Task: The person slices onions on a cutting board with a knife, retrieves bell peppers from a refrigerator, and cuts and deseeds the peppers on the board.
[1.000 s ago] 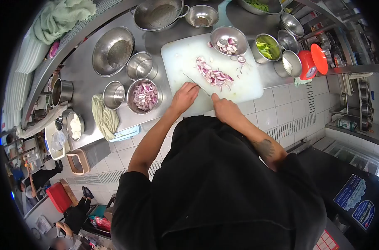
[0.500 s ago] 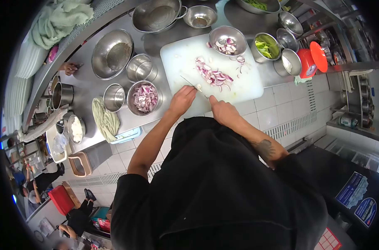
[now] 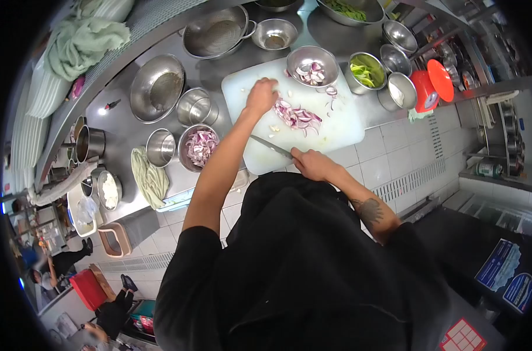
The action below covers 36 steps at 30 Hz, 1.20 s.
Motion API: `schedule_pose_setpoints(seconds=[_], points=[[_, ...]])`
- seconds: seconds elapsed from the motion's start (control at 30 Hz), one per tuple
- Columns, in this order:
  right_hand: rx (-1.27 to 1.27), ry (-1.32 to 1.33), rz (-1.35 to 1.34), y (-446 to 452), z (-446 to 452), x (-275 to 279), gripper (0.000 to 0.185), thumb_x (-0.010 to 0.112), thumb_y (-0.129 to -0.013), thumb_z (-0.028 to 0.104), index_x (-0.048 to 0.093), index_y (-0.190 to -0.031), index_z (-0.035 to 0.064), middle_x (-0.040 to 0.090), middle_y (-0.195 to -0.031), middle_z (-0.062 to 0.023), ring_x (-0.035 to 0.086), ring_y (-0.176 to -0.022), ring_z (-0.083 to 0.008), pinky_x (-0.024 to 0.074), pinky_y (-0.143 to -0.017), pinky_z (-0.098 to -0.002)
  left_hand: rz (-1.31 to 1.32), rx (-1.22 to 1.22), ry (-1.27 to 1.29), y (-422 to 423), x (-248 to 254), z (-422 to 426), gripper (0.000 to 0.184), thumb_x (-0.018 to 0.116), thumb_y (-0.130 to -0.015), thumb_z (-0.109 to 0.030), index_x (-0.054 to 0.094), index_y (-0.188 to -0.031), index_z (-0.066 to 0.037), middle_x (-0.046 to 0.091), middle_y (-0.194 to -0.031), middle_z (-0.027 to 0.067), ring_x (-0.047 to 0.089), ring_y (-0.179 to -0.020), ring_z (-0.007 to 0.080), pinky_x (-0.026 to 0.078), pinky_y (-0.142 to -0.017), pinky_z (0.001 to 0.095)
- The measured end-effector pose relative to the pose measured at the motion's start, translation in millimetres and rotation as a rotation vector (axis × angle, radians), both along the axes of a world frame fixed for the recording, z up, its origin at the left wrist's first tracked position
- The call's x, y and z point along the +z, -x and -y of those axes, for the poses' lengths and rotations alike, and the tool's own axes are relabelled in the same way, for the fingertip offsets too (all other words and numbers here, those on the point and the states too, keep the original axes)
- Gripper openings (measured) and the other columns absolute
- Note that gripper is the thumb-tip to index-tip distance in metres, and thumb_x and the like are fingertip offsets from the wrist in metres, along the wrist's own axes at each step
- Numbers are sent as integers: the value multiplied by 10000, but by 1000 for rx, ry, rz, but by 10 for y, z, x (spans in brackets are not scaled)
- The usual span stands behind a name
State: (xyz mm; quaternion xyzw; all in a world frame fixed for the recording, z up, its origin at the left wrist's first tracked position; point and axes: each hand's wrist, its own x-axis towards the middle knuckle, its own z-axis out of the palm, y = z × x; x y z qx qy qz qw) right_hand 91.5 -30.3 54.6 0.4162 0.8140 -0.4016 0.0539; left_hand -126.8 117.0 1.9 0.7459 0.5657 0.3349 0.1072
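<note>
My right hand is closed around the handle of a knife, whose blade points left over the near part of the white cutting board. My left hand is over the board's far left part, beside sliced red onion; its fingertips are blurred, and I cannot make out whether they hold anything. Small pale pieces lie between the onion and the knife. A metal bowl with onion chunks stands at the board's far edge. Left of the board is a bowl of cut red onion.
Metal pots and bowls stand on the left and far counter. A green cloth lies at the near edge. To the right are a pot of green vegetables and a red scale. Other people are at the lower left.
My left hand has moved from beside the blade to the far part of the board. The knife sits lower, nearer my body. A hand across the counter has gone, and a small object lies there.
</note>
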Motion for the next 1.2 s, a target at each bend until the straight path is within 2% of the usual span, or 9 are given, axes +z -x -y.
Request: schedule_pose_setpoints(seconds=[0.1,0.2,0.3,0.4,0.77,0.87,0.93,1.03,1.2], points=[[-92,33,-78,-109,-49,-160,217,479,-983,194,450,-1118,27,636,-782,-310,614,-751,-525,472,-707,-594,3,-43,197,3,30,-26,190,639,-821,-70,693,-993,-10,664,-980,182,640,-895,382,516,-796,441],[-237,39,-87,-264,-133,-156,206,470,-980,192,443,-1101,28,628,-772,-326,607,-773,-545,466,-710,-604,-43,71,-66,-45,160,414,141,650,-774,-57,644,-913,-31,622,-926,163,592,-906,364,504,-782,462],[-346,64,-49,-275,-150,-212,202,468,-985,194,435,-1090,25,627,-788,-343,598,-797,-565,458,-726,-620,-150,7,-213,19,-109,908,141,671,-752,-74,632,-883,-38,613,-918,133,596,-914,322,516,-796,425],[-378,25,-31,-170,-95,-231,199,470,-991,188,436,-1083,15,624,-782,-354,600,-780,-565,456,-718,-632,-214,-91,-120,-50,-311,1352,207,661,-772,-83,627,-968,-26,603,-1062,112,591,-1003,277,515,-865,366],[-236,-239,86,40,-41,32,178,459,-993,156,428,-1046,-11,610,-729,-362,603,-713,-558,468,-661,-637,17,-279,-129,80,-178,1362,159,667,-802,-59,650,-954,-14,622,-1037,86,612,-987,251,538,-845,343],[-166,-241,104,33,-103,-75,196,459,-959,131,426,-1075,-23,628,-750,-354,626,-734,-552,497,-668,-623,5,-274,-139,86,-239,1308,187,650,-793,-58,658,-977,-21,634,-1054,82,621,-1008,242,550,-838,341],[-183,-239,150,70,-44,132,194,460,-960,132,426,-1077,-18,630,-753,-352,629,-737,-551,499,-670,-621,-123,-318,-18,178,-233,1259,215,615,-797,-54,667,-1003,-24,640,-1082,81,622,-1034,233,553,-845,337],[-178,-220,135,157,58,303,186,460,-965,136,423,-1075,-9,637,-773,-351,633,-741,-548,506,-673,-612,-151,-381,-51,231,-208,1227,266,587,-788,-48,670,-1040,-30,644,-1095,79,618,-1046,237,552,-858,340],[-234,-240,156,316,93,-51,178,457,-966,131,412,-1077,0,644,-807,-338,635,-769,-544,508,-681,-611,-194,-428,-99,261,-141,1271,307,572,-774,-61,665,-1064,-22,644,-1110,82,611,-1063,237,545,-876,336]])
